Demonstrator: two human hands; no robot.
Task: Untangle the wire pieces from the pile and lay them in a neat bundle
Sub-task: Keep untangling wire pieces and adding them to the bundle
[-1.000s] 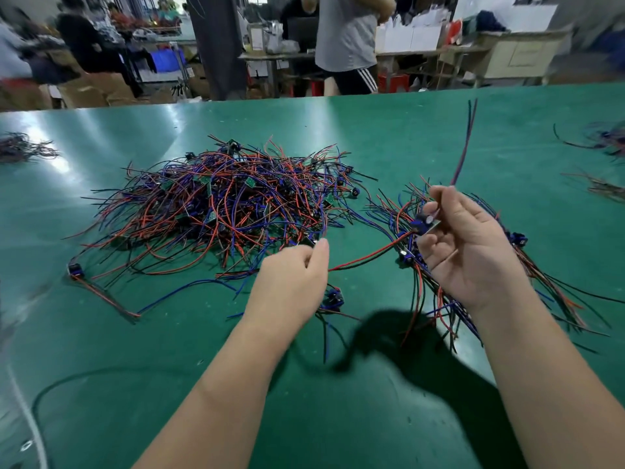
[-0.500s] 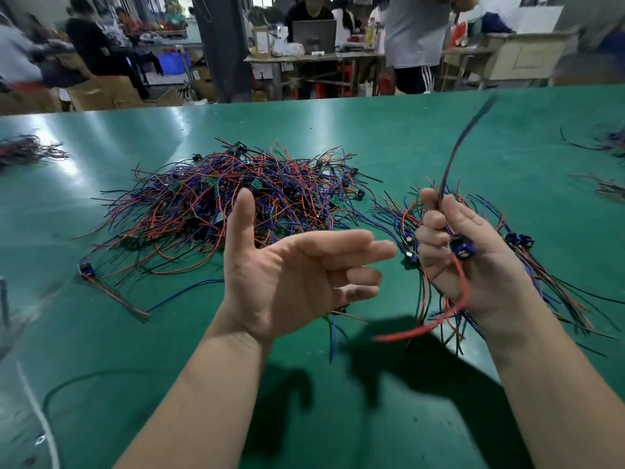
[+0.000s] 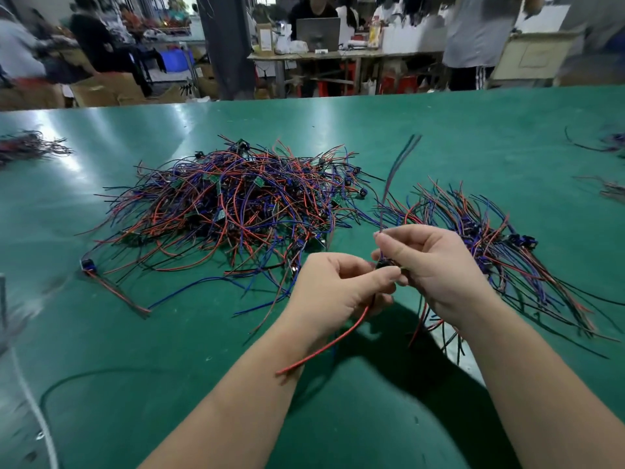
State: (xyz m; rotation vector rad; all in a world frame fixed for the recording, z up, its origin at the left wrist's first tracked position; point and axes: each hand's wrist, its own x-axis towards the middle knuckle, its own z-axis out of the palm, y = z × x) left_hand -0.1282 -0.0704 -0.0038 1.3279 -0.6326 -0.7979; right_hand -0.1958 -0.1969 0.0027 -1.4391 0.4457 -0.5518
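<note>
A big tangled pile of red, blue and black wire pieces (image 3: 233, 211) lies on the green table (image 3: 135, 350), left of centre. A smaller, looser bundle of the same wires (image 3: 490, 245) lies to the right, partly hidden behind my right hand. One wire piece (image 3: 324, 346) is held above the table between both hands: its red end hangs down to the left, its dark ends stick up past my right fingers. My left hand (image 3: 334, 292) pinches it at a small black connector. My right hand (image 3: 429, 269) grips the same piece just beside it.
Loose wire pieces lie at the table's left edge (image 3: 27, 147) and right edge (image 3: 608, 147). A stray piece with a blue connector (image 3: 88, 265) lies left of the pile. A thin dark cable (image 3: 84, 374) curves near the front left. People and workbenches stand beyond the far edge.
My left hand, spread open and empty half a second ago, has closed on the wire piece next to my right hand. The red end now hangs down to the left.
</note>
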